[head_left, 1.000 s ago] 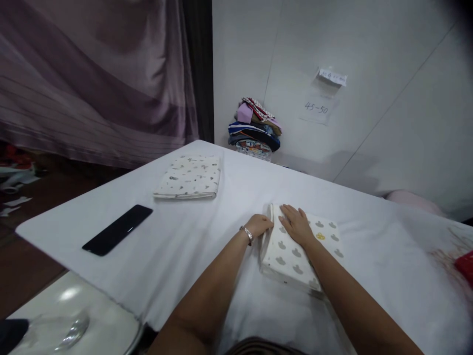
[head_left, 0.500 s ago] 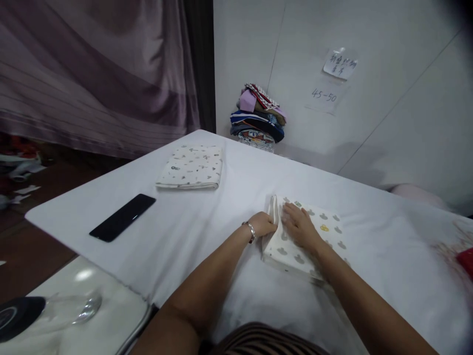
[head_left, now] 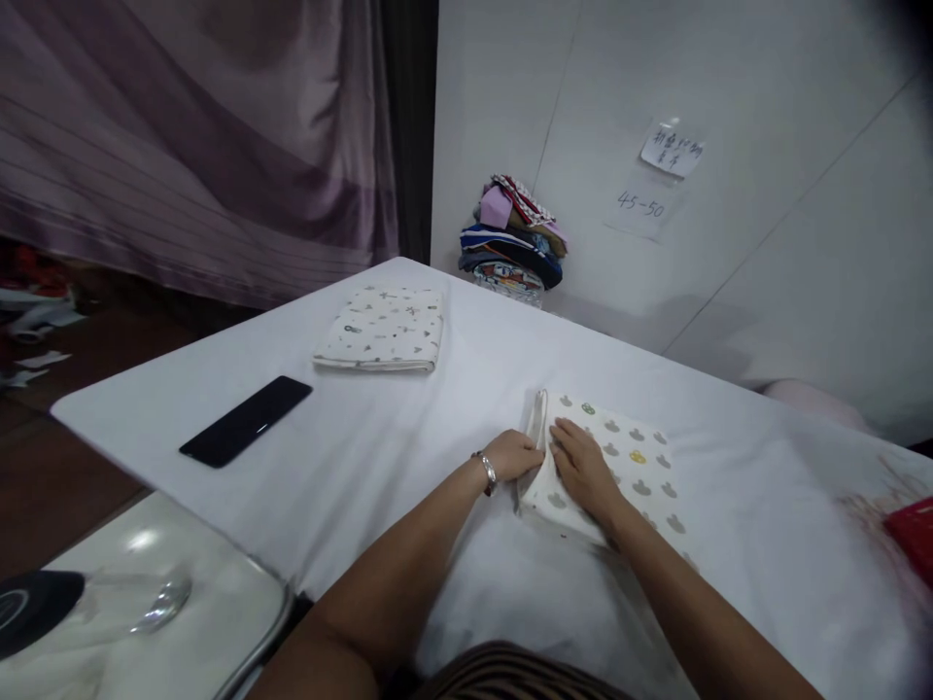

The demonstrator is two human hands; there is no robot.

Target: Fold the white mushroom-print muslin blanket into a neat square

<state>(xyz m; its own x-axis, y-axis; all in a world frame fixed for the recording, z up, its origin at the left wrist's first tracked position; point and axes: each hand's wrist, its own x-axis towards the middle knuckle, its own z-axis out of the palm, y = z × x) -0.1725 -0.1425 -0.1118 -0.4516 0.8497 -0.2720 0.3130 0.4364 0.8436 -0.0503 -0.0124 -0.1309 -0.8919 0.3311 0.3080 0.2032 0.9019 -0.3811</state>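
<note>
In front of me a folded white cloth [head_left: 641, 486] with grey, green and yellow shapes lies on the white-covered table [head_left: 379, 467]. My left hand [head_left: 514, 454], a silver bracelet at its wrist, pinches the cloth's left folded edge; its fingertips are partly hidden in the layers. On top of the cloth, near that edge, my right hand [head_left: 585, 472] lies flat with its fingers stretched out. A second folded white cloth [head_left: 385, 329] with small grey prints rests farther back on the left, apart from both hands.
A black phone-like slab [head_left: 248, 420] lies left on the table. Beyond the far edge stands a pile of folded fabrics [head_left: 512, 238] against the wall. At the lower left is a white chair-like surface [head_left: 196, 632] bearing a clear bottle-like thing [head_left: 138, 603]. Something red [head_left: 913, 535] is far right.
My right hand has slid down slightly along the cloth. The left edge under my left hand is pulled more open and creased. The view has shifted a little.
</note>
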